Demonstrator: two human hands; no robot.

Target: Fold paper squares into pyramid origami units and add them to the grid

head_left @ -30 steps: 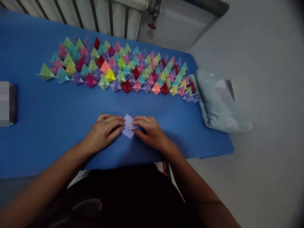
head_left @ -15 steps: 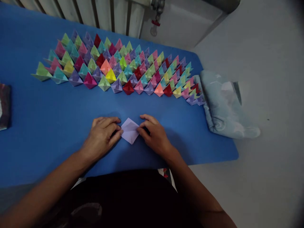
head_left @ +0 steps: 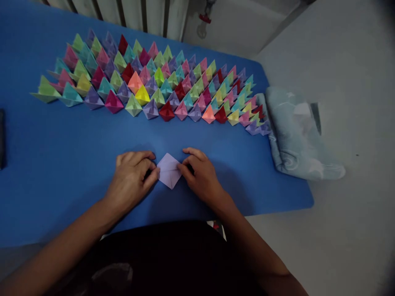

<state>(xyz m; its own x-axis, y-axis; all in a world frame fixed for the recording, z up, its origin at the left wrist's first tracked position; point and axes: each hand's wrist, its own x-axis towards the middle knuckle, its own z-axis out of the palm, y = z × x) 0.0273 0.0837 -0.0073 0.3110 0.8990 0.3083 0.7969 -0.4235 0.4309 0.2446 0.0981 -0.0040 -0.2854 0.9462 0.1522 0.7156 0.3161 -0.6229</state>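
Note:
Between my hands, low over the blue table, is a small pale purple folded paper (head_left: 169, 172), shaped like a diamond with creases across its middle. My left hand (head_left: 132, 174) pinches its left corner between thumb and forefinger. On the opposite corner, the thumb and a finger of my right hand (head_left: 200, 174) are closed, with the forefinger raised a little above. Beyond the hands stand rows of folded paper boats (head_left: 151, 109) in purple, green, red, pink, blue and yellow, packed close together.
A folded grey-blue cloth (head_left: 290, 135) lies over the right end of the blue table (head_left: 77, 156). At the back stands a white radiator (head_left: 154, 18), with a red valve handle (head_left: 205, 18) beside it. A dark object (head_left: 1, 137) shows at the left edge.
The diamond paper looks flatter, and the dark shaded opening across its upper middle has narrowed to a crease line. Both hands keep their hold. The view has shifted slightly.

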